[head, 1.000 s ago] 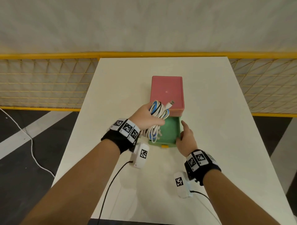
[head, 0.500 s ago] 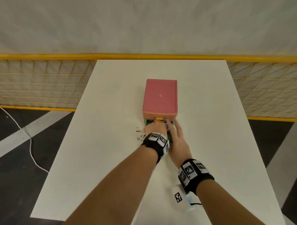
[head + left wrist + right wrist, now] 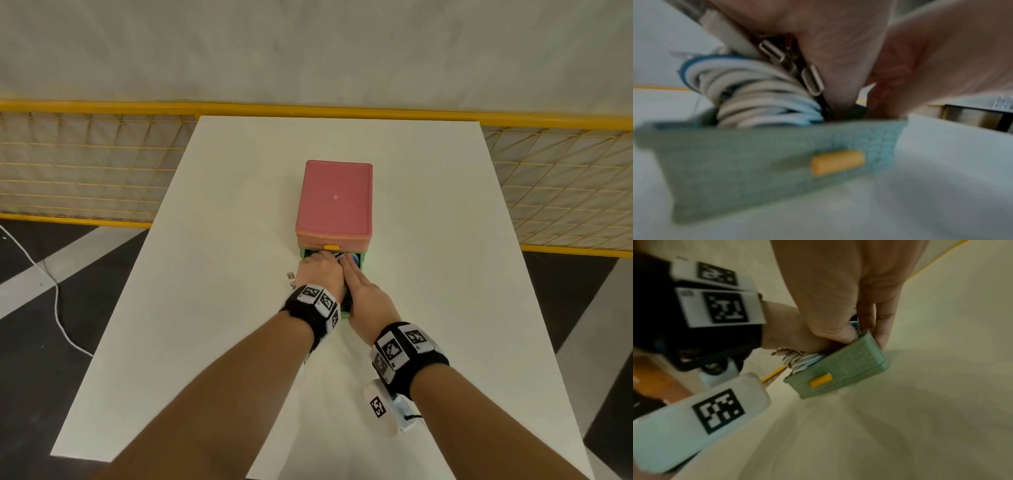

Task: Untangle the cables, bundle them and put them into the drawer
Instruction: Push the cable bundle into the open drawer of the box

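Observation:
The white and blue cable bundle [image 3: 760, 97] sits in the open green drawer [image 3: 756, 162], which has a yellow handle [image 3: 836, 162] and is pulled out of the pink box [image 3: 335, 202]. My left hand [image 3: 320, 274] is curled over the bundle and grips it inside the drawer. My right hand [image 3: 356, 284] lies beside it with straight fingers [image 3: 347, 262] over the drawer's right part, its thumb [image 3: 838, 332] inside the wall. In the right wrist view, cable loops [image 3: 803, 361] bulge over the drawer front [image 3: 838, 368]. One USB plug [image 3: 290, 275] sticks out to the left.
The pink box stands in the middle of a white table [image 3: 222, 240]. A yellow mesh fence [image 3: 85, 171] runs behind and beside the table. A white cord [image 3: 56, 301] lies on the dark floor at the left.
My left hand has carried the bundle from above the box down into the drawer. My right hand has moved from the drawer's front corner onto its right part.

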Tool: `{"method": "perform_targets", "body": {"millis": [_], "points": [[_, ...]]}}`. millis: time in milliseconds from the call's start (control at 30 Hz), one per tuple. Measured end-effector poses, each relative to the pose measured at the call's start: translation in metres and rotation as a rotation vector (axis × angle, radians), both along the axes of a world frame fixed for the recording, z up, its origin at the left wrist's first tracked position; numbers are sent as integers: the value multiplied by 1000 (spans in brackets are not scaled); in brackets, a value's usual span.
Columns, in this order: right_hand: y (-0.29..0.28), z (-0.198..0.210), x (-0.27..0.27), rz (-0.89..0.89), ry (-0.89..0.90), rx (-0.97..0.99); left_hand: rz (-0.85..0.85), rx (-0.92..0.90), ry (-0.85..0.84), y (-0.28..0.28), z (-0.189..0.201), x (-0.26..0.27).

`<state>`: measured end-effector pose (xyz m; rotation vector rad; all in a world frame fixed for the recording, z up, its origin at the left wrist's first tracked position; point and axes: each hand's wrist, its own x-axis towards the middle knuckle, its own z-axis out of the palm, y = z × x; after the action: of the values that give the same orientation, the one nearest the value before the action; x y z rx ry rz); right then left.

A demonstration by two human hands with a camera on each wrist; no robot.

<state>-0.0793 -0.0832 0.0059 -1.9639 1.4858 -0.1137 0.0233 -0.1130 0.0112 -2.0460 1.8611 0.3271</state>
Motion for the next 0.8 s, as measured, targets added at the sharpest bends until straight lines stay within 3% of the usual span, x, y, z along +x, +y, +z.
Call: {"method": "perform_targets", "body": {"millis": [133,233,467,567,700,800], "points": [[-4,-2,2,30,77,16,61,147,53,-2,10,5],[-13,1,7,52,147,59,-75,-22,223,-7,4,22],[-9,2,6,50,173,21,26,-184,118,2,-18,2],[-5,-2,5,14,125,-4,61,-157,151,-2,-18,2],[-6,-4,5,49,130,3,-24,-90,296,2,-16,17],[-7,-3,5,80,150,-5,3,-169,243,5,-24,14]]}}
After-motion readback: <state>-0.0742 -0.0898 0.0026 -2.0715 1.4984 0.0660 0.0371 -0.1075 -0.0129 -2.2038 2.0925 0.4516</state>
